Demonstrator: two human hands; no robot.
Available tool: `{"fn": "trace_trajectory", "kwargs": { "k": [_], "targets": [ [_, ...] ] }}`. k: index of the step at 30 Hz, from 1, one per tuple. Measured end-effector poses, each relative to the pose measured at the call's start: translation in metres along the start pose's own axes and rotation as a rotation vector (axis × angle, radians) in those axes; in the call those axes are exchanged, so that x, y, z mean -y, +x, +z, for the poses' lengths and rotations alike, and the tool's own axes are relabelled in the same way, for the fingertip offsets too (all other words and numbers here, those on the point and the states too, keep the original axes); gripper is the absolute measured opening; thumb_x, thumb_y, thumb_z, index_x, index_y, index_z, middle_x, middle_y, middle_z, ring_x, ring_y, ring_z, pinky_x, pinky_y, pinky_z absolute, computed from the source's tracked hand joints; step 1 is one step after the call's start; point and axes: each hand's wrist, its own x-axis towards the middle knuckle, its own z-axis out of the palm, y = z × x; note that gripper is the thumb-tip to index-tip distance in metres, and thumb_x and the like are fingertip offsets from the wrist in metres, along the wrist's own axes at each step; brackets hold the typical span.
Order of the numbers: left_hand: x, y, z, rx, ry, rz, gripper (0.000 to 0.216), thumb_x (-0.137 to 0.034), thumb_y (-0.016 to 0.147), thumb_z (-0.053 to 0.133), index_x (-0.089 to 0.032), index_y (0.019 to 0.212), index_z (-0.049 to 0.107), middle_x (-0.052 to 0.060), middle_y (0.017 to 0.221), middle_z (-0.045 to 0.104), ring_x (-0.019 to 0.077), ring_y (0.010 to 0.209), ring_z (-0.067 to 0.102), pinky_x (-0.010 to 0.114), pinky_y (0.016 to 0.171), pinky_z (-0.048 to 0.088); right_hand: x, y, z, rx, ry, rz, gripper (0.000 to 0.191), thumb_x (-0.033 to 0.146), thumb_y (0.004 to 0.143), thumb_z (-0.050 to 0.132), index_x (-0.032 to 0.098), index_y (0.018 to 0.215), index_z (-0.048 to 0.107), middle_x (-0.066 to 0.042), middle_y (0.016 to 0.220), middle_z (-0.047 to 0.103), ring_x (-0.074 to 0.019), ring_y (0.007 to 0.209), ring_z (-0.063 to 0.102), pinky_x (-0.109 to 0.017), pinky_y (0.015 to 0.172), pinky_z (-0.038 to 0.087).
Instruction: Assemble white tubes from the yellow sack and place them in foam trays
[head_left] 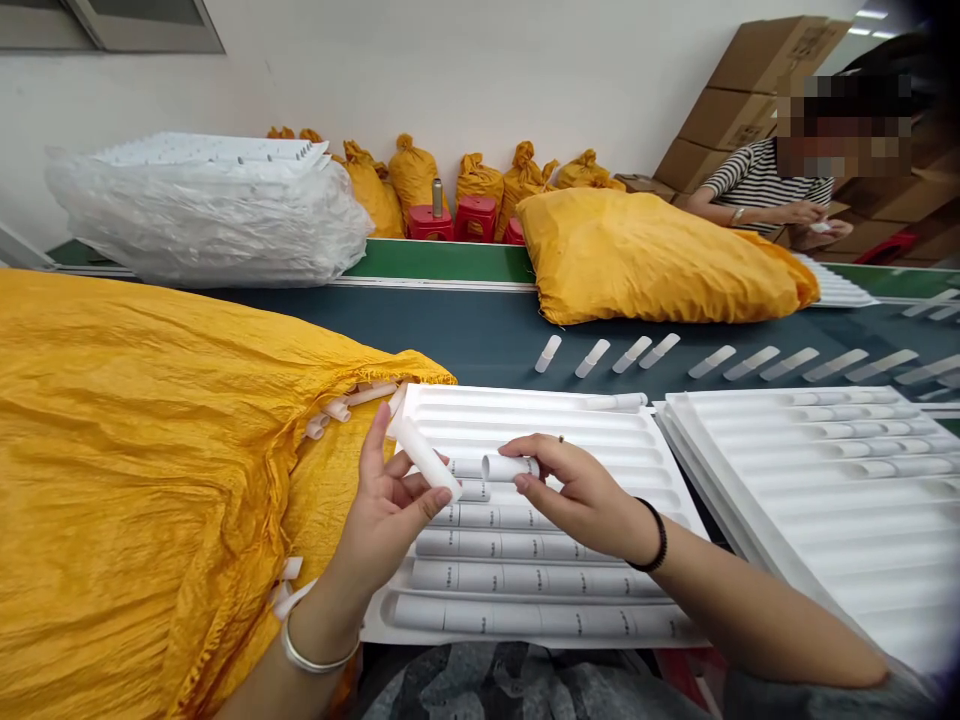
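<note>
My left hand (390,500) holds a white plastic tube (427,458) slantwise between thumb and fingers, its lower end pointing toward the right hand. In my right hand (559,480) is a short white paper tube (510,467), pinched near its right end with the open end facing left. The two pieces are apart. Beneath both hands lies a white grooved tray (536,420). Its nearer grooves hold rows of white tubes (517,578) with small dark print, and one plain tube (615,402) rests in the far right groove.
On the left a yellow sack (150,430) spills white tubes (330,413). Stacked trays (787,510) stand at right. Across the blue-green conveyor belt (450,330) lie several tubes (712,362), another yellow sack (660,255) and a plastic-wrapped tray stack (225,220). A co-worker (795,200) works opposite.
</note>
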Motion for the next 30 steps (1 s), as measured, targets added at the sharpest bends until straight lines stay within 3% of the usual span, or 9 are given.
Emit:
{"fn": "trace_trajectory", "kwargs": {
  "k": [2, 5, 8, 10, 13, 16, 24, 28, 30],
  "targets": [
    [-0.002, 0.001, 0.01, -0.038, -0.208, -0.059, 0.101, -0.021, 0.065, 0.077, -0.041, 0.14, 0.012, -0.003, 0.095, 0.061, 0.0124, 0.076, 0.064, 0.031, 0.075, 0.054, 0.001, -0.002, 0.007, 0.018, 0.051, -0.01, 0.027, 0.021, 0.086, 0.052, 0.02, 0.113, 0.054, -0.007, 0.102, 0.063, -0.015, 0.082, 0.06, -0.028, 0.071, 0.051],
    [-0.001, 0.005, 0.015, -0.109, -0.3, -0.033, 0.072, -0.023, 0.061, 0.081, -0.033, 0.119, 0.041, -0.003, 0.093, 0.06, 0.0114, 0.077, 0.064, 0.026, 0.072, 0.052, 0.001, -0.004, 0.017, -0.032, 0.146, -0.026, 0.028, 0.019, 0.084, 0.054, 0.02, 0.112, 0.053, -0.006, 0.096, 0.063, -0.0141, 0.077, 0.06, -0.027, 0.067, 0.052],
    [0.002, 0.007, 0.009, -0.206, -0.194, 0.069, 0.046, -0.026, 0.059, 0.082, -0.023, 0.092, 0.05, -0.002, 0.091, 0.061, 0.0118, 0.081, 0.061, 0.023, 0.073, 0.05, 0.002, -0.002, 0.015, -0.131, 0.13, -0.114, 0.03, 0.017, 0.085, 0.053, 0.022, 0.115, 0.053, -0.006, 0.096, 0.062, -0.016, 0.083, 0.06, -0.03, 0.072, 0.053],
    [0.002, 0.007, 0.003, -0.22, 0.03, 0.094, 0.038, -0.028, 0.059, 0.082, -0.021, 0.083, 0.054, -0.001, 0.086, 0.061, 0.0129, 0.079, 0.06, 0.023, 0.069, 0.049, 0.001, 0.001, 0.008, -0.137, 0.057, -0.224, 0.033, 0.015, 0.087, 0.051, 0.023, 0.118, 0.052, -0.008, 0.106, 0.061, -0.0187, 0.097, 0.059, -0.035, 0.083, 0.052],
    [-0.004, 0.003, -0.005, -0.061, 0.384, 0.053, 0.028, -0.035, 0.068, 0.076, -0.02, 0.087, 0.062, 0.0, 0.078, 0.062, 0.0133, 0.069, 0.058, 0.022, 0.06, 0.046, -0.002, 0.008, -0.002, -0.05, -0.039, -0.361, 0.037, 0.012, 0.089, 0.047, 0.023, 0.124, 0.05, -0.01, 0.114, 0.058, -0.0197, 0.109, 0.055, -0.038, 0.092, 0.049],
    [-0.01, -0.001, -0.006, 0.133, 0.567, 0.091, 0.027, -0.036, 0.08, 0.065, -0.023, 0.104, 0.064, 0.002, 0.086, 0.066, 0.0152, 0.073, 0.06, 0.023, 0.062, 0.046, -0.007, 0.013, -0.004, -0.013, -0.058, -0.396, 0.036, 0.013, 0.091, 0.046, 0.021, 0.125, 0.048, -0.01, 0.111, 0.059, -0.0183, 0.107, 0.056, -0.036, 0.09, 0.05],
    [-0.009, -0.002, -0.01, 0.182, 0.852, 0.548, 0.038, -0.019, 0.083, 0.061, -0.023, 0.12, 0.058, 0.005, 0.095, 0.068, 0.0161, 0.085, 0.062, 0.026, 0.077, 0.048, -0.014, 0.017, 0.0, 0.07, 0.054, -0.117, 0.028, 0.033, 0.094, 0.046, 0.018, 0.116, 0.056, -0.006, 0.091, 0.066, -0.0137, 0.074, 0.061, -0.028, 0.07, 0.052],
    [-0.007, -0.004, -0.013, 0.262, 0.951, 0.706, 0.052, -0.013, 0.084, 0.057, -0.025, 0.133, 0.047, 0.006, 0.097, 0.067, 0.0185, 0.088, 0.061, 0.03, 0.082, 0.048, -0.012, 0.018, 0.001, 0.248, 0.347, 0.126, 0.033, 0.04, 0.094, 0.043, 0.015, 0.111, 0.058, -0.003, 0.074, 0.062, -0.0111, 0.063, 0.059, -0.023, 0.057, 0.052],
    [-0.006, -0.005, -0.015, 0.302, 1.004, 0.738, 0.058, -0.013, 0.085, 0.056, -0.026, 0.139, 0.041, 0.007, 0.099, 0.066, 0.02, 0.09, 0.06, 0.033, 0.084, 0.048, -0.009, 0.019, 0.0, 0.317, 0.382, 0.145, 0.034, 0.04, 0.095, 0.041, 0.015, 0.113, 0.058, -0.003, 0.076, 0.062, -0.0111, 0.064, 0.059, -0.023, 0.057, 0.053]
  ]
}}
